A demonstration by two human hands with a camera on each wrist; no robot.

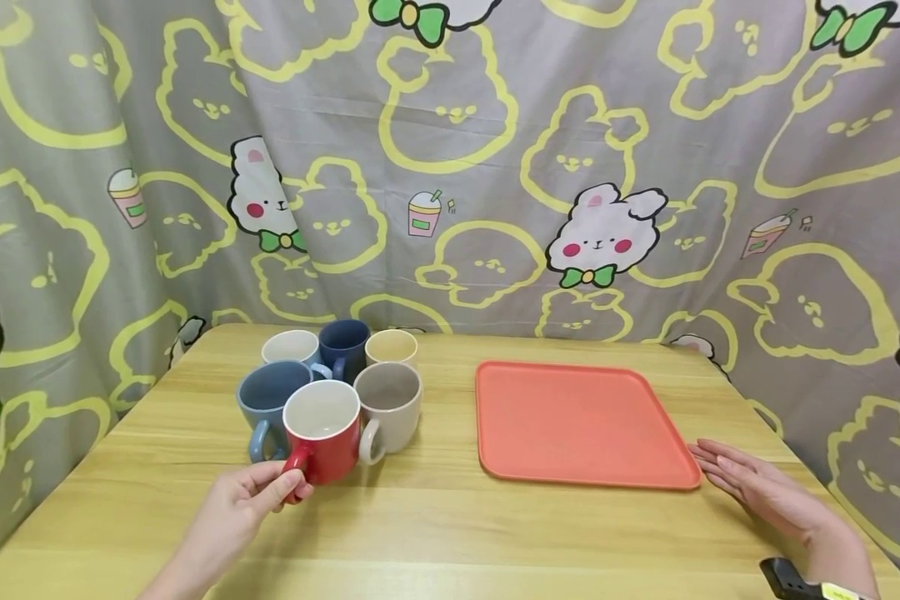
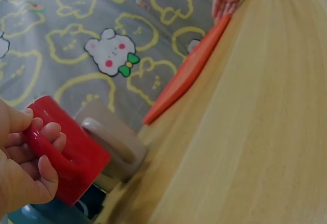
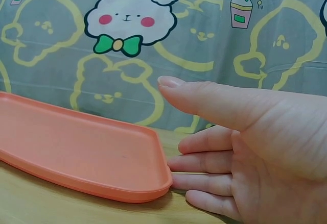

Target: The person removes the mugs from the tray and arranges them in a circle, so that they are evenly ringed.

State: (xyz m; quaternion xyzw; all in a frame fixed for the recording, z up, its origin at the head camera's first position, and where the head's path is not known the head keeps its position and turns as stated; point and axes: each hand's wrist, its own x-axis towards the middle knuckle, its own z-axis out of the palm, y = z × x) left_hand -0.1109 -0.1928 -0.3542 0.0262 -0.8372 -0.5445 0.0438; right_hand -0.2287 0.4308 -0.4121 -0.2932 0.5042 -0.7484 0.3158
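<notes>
My left hand (image 1: 243, 500) grips a red mug (image 1: 332, 450) with a white inside, thumb and fingers around its handle. The mug is upright in front of a cluster of other mugs. Right beside it are a grey mug (image 1: 393, 417) and a blue mug (image 1: 270, 392). In the left wrist view, the left hand (image 2: 25, 157) pinches the handle, and the red mug (image 2: 84, 157) overlaps the grey one. On the right, my right hand (image 1: 757, 492) is held with straight fingers, fingertips at the right edge of a coral-coloured tray (image 1: 577, 425). The tray lies flat.
Behind the nearer mugs stand a white mug (image 1: 291, 344), a navy mug (image 1: 345, 337) and a pale yellow mug (image 1: 392, 346). Everything is on a wooden table (image 1: 420, 542). A patterned curtain (image 1: 487, 183) hangs along the table's back and sides.
</notes>
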